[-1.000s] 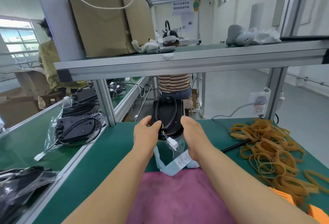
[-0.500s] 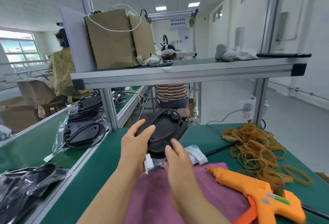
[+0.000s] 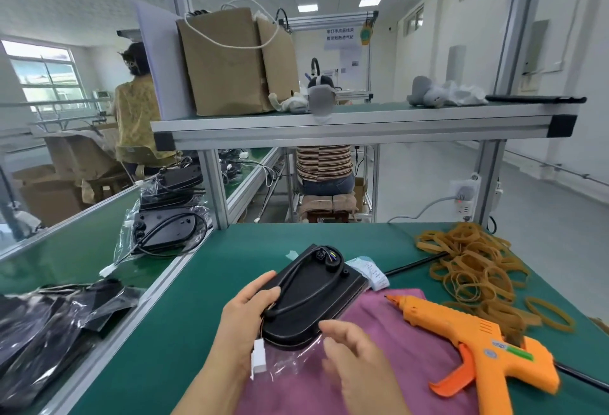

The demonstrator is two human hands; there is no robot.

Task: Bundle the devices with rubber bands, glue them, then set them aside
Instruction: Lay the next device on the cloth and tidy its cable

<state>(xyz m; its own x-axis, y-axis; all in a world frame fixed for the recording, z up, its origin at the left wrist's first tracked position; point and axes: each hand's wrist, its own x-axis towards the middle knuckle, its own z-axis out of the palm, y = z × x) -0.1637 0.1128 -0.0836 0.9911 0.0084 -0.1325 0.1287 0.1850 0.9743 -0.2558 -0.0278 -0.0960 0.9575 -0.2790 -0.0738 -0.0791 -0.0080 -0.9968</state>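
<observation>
While the left hand [image 3: 245, 312] grips the near left edge of the black oblong device [image 3: 313, 296], thumb laid over the top and fingers curled underneath, the right hand [image 3: 349, 348] hovers loose and open over the purple cloth [image 3: 395, 358], blurred, its fingertips just beside the device's rounded near end and holding nothing. The device sits at the cloth's far left corner, half over the cloth and half over the green tabletop [image 3: 184, 309]. Its long axis runs diagonally, the rounded end pointing back toward the person and the squarer end pointing away to the right. A black cable [image 3: 298, 299] lies looped on its upper face, and a white connector [image 3: 258, 355] hangs at the cloth's left edge below the left hand. An orange glue gun [image 3: 478, 338] lies on the cloth's right side, nozzle aimed at the device. Tan rubber bands [image 3: 471, 266] are heaped beyond the cloth's far right corner.
</observation>
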